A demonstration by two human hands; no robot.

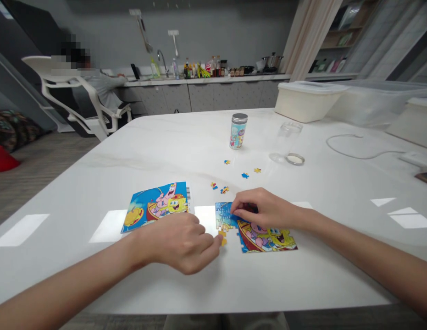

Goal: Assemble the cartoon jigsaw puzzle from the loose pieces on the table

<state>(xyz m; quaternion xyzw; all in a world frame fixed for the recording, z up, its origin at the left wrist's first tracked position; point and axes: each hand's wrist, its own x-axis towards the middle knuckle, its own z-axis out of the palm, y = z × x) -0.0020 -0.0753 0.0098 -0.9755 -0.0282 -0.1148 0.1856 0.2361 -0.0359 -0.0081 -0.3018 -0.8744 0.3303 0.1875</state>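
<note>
A partly joined jigsaw puzzle (268,240) with a cartoon boat scene lies on the white table, a gap at its lower left. My left hand (187,243) is closed, its fingertips on a yellow puzzle piece (222,238) beside that gap. Over the puzzle's upper part rests my right hand (259,208), fingers bent and pressed together at the blue section; whether they grip anything is hidden. The picture card (134,206) with the same scene lies left, partly behind my left hand. Several loose pieces, among them a blue piece (245,175), are scattered beyond the puzzle.
A cartoon-printed jar with a grey lid (237,133) stands farther back. Right of it are a clear jar (291,135) and a round lid (295,159). A white cable (364,157) and storage boxes (307,101) occupy the right side. Another person sits at the far counter.
</note>
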